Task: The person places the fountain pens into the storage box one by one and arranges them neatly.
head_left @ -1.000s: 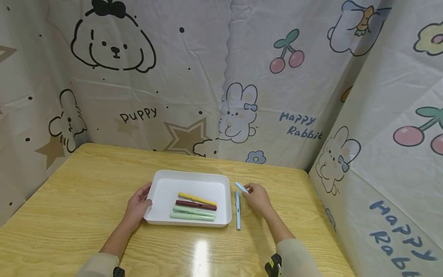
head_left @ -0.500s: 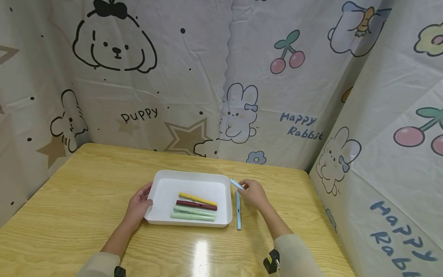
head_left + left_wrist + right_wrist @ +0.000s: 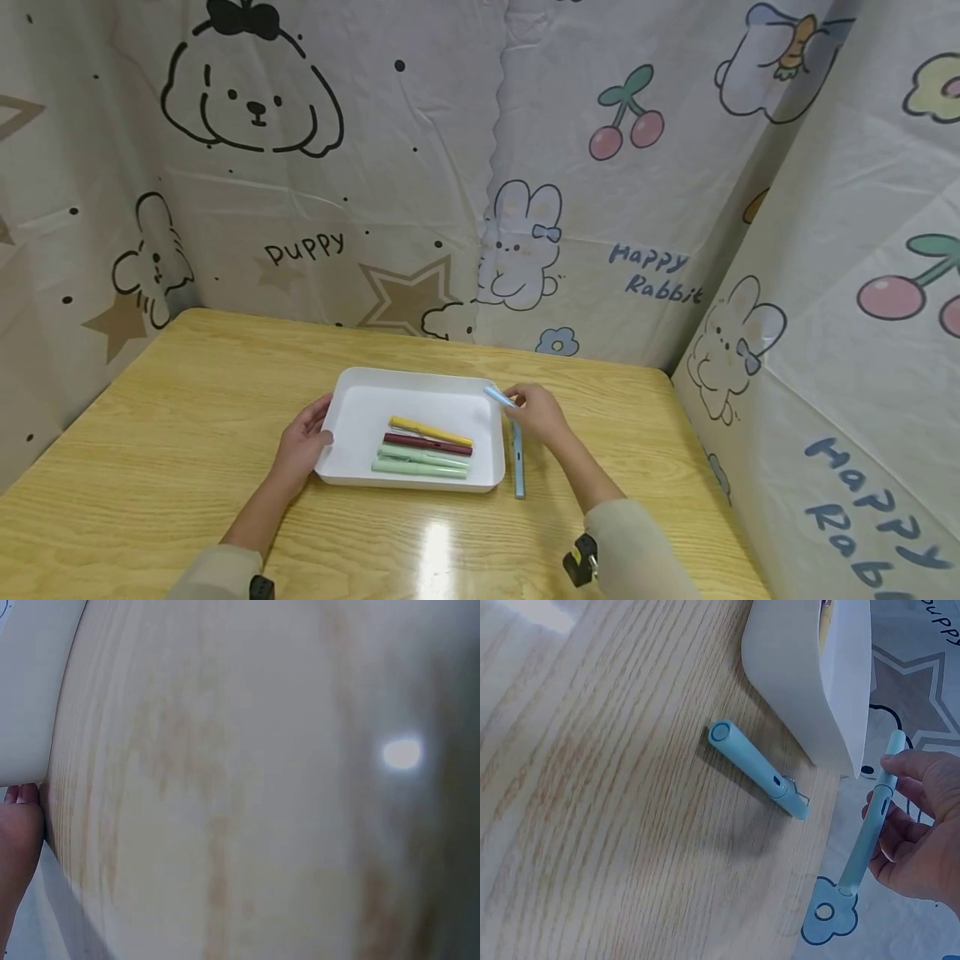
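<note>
In the head view my left hand (image 3: pixel 302 446) holds the left side of a white tray (image 3: pixel 343 417), thumb at the rim. Inside the tray lie a yellow pen (image 3: pixel 431 431), a dark red pen (image 3: pixel 427 444) and two light green pens (image 3: pixel 420 470). My right hand (image 3: pixel 542 414) pinches a light blue fountain pen (image 3: pixel 871 825) between thumb and fingers, its far end above the tray's back right corner. Below that hand, a second light blue fountain pen (image 3: pixel 519 467) lies on the table beside the tray's right wall. In the left wrist view only part of the left hand (image 3: pixel 19 832) shows.
A yellow wood-grain table (image 3: pixel 210 400) carries everything. Printed cloth (image 3: pixel 405 192) with cartoon puppies and rabbits hangs behind it and on both sides. Light reflects off the table's front part (image 3: pixel 435 558).
My right hand has moved left with the light blue fountain pen, from beside the tray to over its back right corner. The left hand stays at the tray.
</note>
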Demonstrator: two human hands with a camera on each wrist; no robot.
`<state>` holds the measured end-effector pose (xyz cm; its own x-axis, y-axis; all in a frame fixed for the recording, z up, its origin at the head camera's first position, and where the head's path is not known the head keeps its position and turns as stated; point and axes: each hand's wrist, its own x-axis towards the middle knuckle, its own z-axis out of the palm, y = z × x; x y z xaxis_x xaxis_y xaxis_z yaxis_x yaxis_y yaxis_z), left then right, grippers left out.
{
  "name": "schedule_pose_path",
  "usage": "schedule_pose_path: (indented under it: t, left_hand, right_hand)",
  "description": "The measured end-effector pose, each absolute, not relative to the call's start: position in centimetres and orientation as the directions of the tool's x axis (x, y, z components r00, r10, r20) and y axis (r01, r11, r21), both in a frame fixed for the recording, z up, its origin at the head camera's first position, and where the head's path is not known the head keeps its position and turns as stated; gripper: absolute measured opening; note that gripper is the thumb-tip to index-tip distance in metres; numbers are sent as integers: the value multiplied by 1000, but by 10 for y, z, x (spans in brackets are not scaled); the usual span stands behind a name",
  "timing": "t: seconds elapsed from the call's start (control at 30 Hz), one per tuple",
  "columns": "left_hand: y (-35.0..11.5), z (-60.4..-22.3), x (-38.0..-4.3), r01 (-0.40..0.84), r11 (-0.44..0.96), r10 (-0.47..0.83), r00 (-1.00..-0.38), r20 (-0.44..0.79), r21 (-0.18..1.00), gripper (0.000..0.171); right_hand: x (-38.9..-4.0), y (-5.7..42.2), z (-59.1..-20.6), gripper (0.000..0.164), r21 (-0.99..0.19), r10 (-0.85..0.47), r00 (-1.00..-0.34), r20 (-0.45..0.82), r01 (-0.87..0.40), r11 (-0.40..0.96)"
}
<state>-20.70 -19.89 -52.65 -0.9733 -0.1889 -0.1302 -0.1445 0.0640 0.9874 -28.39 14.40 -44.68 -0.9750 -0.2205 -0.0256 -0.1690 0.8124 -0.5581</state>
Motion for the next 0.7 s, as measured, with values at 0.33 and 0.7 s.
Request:
schedule_pose_path:
  t: [0.33,0.7]
  left_hand:
    - [-199,-525,-208,-159,52,-192,-970,-147,986,71]
    - [-198,-532,-207,-72,47,-219,-974,-60,996,69]
  right_hand:
    - [-286,127,-446,25,-555,-280,-959,-43,-210,805]
    - [-283,106,-440,24,-523,-353,-935,-27,-288,802]
